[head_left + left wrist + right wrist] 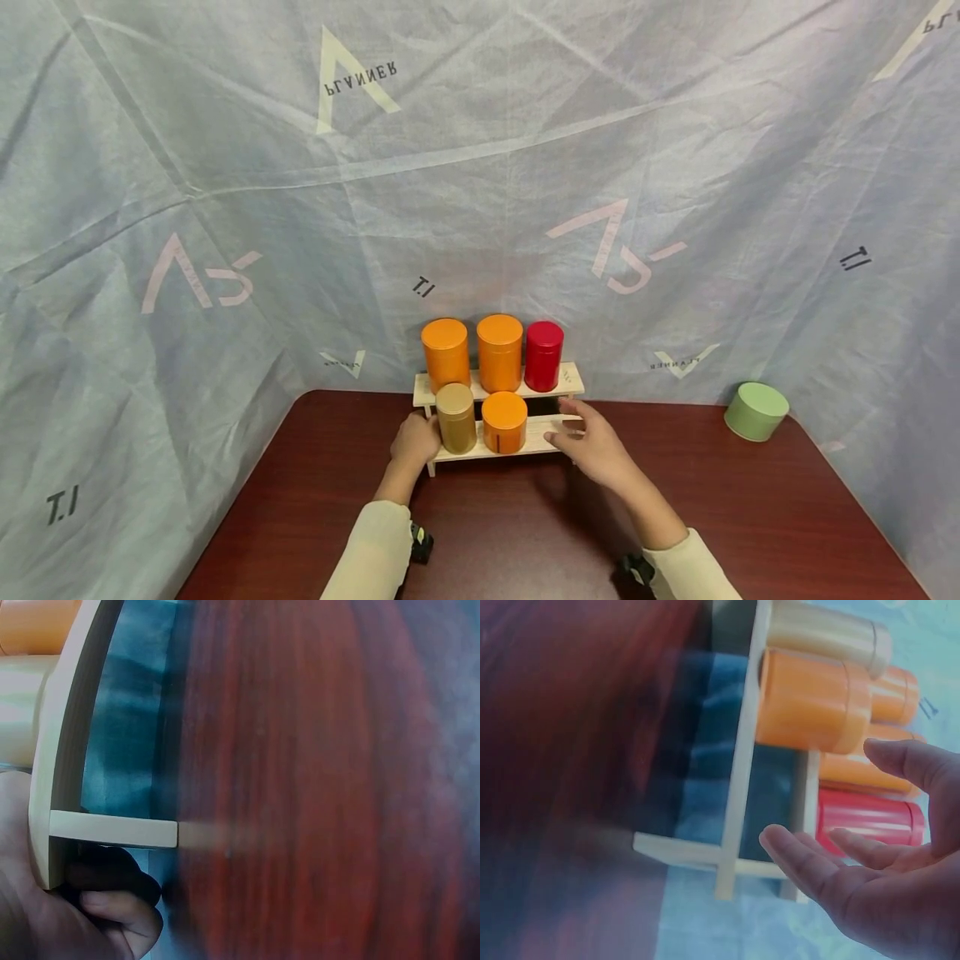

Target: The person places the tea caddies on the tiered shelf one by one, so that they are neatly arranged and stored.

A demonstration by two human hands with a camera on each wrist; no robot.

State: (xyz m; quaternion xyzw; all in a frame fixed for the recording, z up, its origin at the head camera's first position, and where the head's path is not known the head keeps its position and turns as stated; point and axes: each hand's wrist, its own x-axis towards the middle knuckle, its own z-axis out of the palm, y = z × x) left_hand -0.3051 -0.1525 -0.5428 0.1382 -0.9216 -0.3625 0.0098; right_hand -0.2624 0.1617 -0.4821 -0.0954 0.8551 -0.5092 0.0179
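Observation:
A two-tier wooden rack (542,434) stands against the back of the table. My left hand (415,442) grips the left end of its lower board; in the left wrist view the fingers (124,907) curl beneath the board (56,765). Beside that hand, a gold canister (456,423) stands on the lower tier, with a short orange canister (504,427) to its right. Two taller orange canisters (446,357) and a red canister (543,358) occupy the upper tier. My right hand (597,447) is at the rack's right end, fingers spread, holding nothing.
A light green round tin (757,412) sits at the back right of the dark red wooden table (720,500). Grey printed cloth (480,208) hangs behind the rack and along both sides.

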